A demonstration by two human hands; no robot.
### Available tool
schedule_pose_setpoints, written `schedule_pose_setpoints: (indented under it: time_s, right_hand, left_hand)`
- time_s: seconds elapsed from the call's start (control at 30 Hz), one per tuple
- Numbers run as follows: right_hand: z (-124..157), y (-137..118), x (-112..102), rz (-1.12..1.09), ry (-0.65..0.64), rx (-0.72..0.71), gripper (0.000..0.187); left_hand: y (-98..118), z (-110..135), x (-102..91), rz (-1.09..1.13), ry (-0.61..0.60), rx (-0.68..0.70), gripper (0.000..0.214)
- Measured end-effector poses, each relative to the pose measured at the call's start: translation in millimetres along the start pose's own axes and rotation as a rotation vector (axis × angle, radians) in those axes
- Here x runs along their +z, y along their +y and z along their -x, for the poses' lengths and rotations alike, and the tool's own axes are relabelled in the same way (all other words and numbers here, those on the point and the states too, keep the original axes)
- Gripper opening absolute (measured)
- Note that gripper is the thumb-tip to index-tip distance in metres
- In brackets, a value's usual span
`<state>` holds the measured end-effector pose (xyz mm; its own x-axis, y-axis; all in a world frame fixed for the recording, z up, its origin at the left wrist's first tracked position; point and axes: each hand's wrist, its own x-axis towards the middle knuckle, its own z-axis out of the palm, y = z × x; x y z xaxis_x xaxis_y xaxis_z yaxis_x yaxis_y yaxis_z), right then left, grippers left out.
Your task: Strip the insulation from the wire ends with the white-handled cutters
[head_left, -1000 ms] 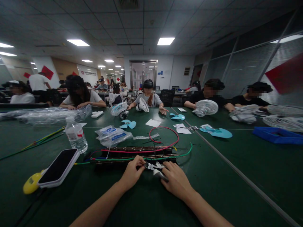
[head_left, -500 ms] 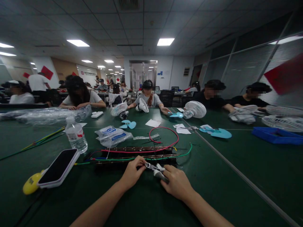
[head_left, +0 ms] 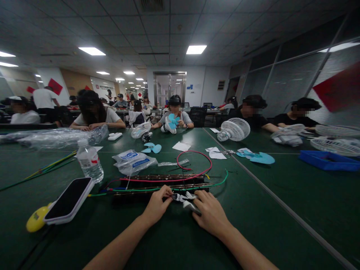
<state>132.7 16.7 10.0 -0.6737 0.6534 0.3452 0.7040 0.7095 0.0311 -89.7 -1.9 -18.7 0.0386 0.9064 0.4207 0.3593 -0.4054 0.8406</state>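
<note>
My right hand (head_left: 211, 213) is wrapped around pliers (head_left: 191, 203) with white and grey handles, jaws pointing left. The two handles are spread apart. My left hand (head_left: 158, 204) is closed in a pinch right at the jaw tips; whatever lies between its fingers is too small to make out. Just beyond both hands lie dark bars with copper-coloured strips (head_left: 168, 179). Along them run a green wire (head_left: 222, 182) and a red wire (head_left: 211, 161), which loops up at the far side.
Left of the hands are a phone (head_left: 69, 200), a yellow object (head_left: 39, 218) and a water bottle (head_left: 90, 161). A plastic bag (head_left: 135, 162) and a blue fan blade (head_left: 152, 147) lie farther back. A blue tray (head_left: 329, 160) sits right. Co-workers sit opposite with fans (head_left: 234, 129).
The pliers' handles have spread wider in my right hand, while my left hand stays put. Across the table, a co-worker has lifted a blue fan blade from the tabletop to a fan.
</note>
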Motion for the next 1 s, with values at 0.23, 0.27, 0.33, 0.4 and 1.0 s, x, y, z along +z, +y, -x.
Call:
schedule_pose_setpoints:
  time_s: [0.23, 0.27, 0.33, 0.4, 1.0]
  right_hand:
    - [0, 0, -5, -0.017, -0.034, -0.002, 0.02]
    - [0, 0, -5, -0.019, -0.036, -0.004, 0.02]
    - [0, 0, -7, -0.023, -0.043, -0.008, 0.02]
    - [0, 0, -8, -0.029, -0.049, -0.006, 0.021]
    - [-1, -2, -10, -0.11, -0.099, 0.015, 0.025]
  left_hand:
    - [-1, 1, -0.3, -0.054, -0.003, 0.012, 0.012]
    - [-1, 1, -0.3, -0.06, -0.005, 0.015, 0.013]
    - [-2, 1, -0.4, -0.07, -0.008, 0.018, 0.013]
    - [-2, 2, -0.4, -0.077, -0.009, 0.021, 0.014]
    - [1, 2, -0.7, -0.109, -0.011, 0.048, 0.012]
